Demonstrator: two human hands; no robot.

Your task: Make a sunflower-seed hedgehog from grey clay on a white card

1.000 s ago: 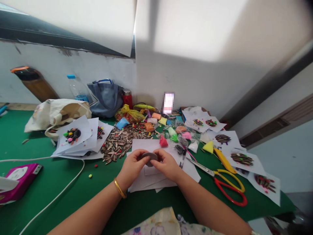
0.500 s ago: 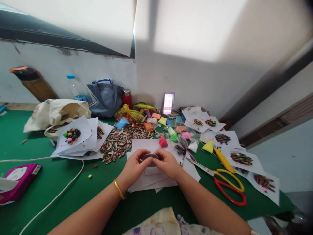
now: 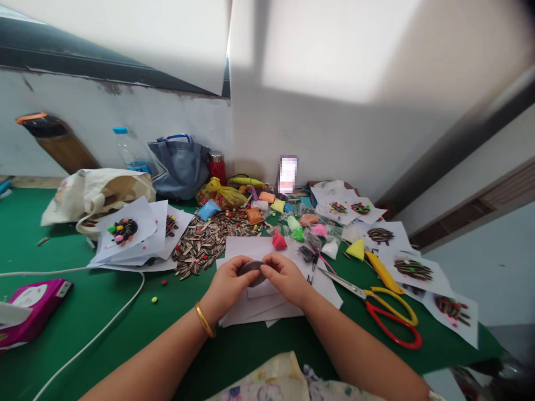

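Craft workspace, indoors: green-topped table (image 3: 100, 303), far edge against a wall (image 3: 188, 118). Inward from far edge: heaped striped seeds (image 3: 200, 244), packets of bright modelling clay (image 3: 278, 241). Toward right edge: large scissors (image 3: 361, 293). Along right edge: paper sheets bearing seed pictures (image 3: 413, 271).

head view, 1 camera | faces forward-down | table (image 3: 134, 323) close | wall (image 3: 167, 117) beyond
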